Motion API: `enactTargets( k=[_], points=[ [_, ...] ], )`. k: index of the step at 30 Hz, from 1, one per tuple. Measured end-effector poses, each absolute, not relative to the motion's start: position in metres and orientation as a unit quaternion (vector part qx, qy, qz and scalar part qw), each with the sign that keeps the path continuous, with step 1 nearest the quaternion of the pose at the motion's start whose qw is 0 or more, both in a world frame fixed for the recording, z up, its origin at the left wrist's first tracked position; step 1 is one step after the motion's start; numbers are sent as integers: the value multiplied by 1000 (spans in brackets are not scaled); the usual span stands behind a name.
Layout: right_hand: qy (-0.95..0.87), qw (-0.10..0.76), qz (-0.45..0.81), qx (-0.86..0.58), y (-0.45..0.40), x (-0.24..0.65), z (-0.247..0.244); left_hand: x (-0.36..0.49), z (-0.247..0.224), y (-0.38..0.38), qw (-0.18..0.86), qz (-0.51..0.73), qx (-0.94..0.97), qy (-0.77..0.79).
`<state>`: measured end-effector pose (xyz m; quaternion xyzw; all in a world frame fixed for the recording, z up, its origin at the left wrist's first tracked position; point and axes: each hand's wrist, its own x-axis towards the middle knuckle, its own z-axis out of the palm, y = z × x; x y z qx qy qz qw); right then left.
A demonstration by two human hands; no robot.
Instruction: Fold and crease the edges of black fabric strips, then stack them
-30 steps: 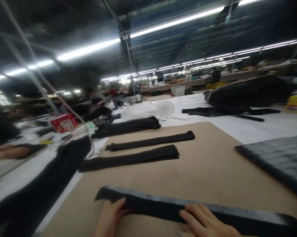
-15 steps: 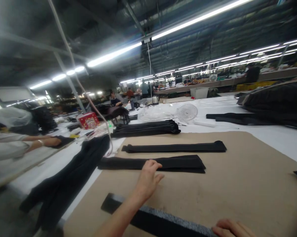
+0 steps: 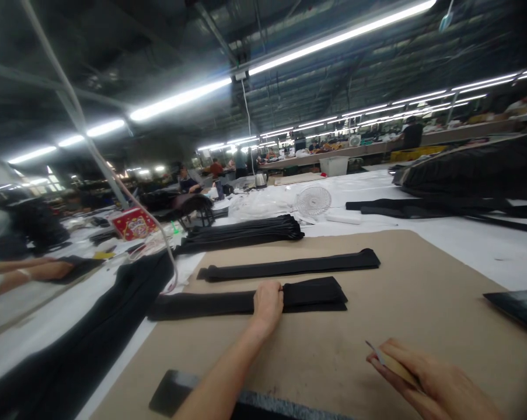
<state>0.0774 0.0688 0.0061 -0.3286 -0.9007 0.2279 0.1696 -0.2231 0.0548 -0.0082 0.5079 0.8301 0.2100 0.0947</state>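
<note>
My left hand (image 3: 268, 300) is closed on the nearer stack of black fabric strips (image 3: 313, 293), around its middle. A small tool with a pale handle and a thin pointed metal tip (image 3: 394, 366) is held in my right hand (image 3: 429, 373), above the brown board (image 3: 333, 344). Beyond the near stack lies a second stack of black strips (image 3: 289, 266). At the bottom edge, partly under my left forearm, is a black strip with a grey speckled edge (image 3: 263, 402).
Folded black pieces (image 3: 245, 232) and a white fan (image 3: 313, 201) stand behind the board. Long black fabric (image 3: 83, 326) lies at left, near another person's hands (image 3: 48, 269). A dark flat object (image 3: 519, 306) is at right.
My left hand has closed on the near stack. My right hand has come off the grey-edged strip and further into view, showing the pointed tool. The whole view has shifted.
</note>
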Motion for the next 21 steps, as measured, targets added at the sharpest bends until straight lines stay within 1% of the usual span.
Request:
enactTargets(
  k=[3, 5, 8, 10, 13, 16, 19, 21],
  points=[
    [-888, 161, 230, -363, 76, 60, 25, -232, -6, 55, 115, 245, 506, 819],
    [-886, 171, 219, -372, 83, 46, 34, -237, -4, 54, 123, 277, 509, 806],
    [-898, 209, 166, -349, 96, 17, 46, -240, 1, 47, 119, 335, 517, 779],
    [-917, 214, 115, -316, 104, -8, 53, -238, 5, 39, 108, 373, 526, 757],
    [-947, 173, 84, -256, 112, -51, 63, -234, 12, 25, 96, 421, 541, 721],
    [-958, 113, 110, -238, 115, -89, 70, -239, 23, 12, 112, 449, 558, 689],
    [-959, 67, 140, -235, 113, -112, 78, -253, 36, 0, 177, 441, 572, 669],
    [-961, 57, 154, -222, 110, -118, 85, -266, 43, -8, 233, 418, 582, 658]
  ],
)
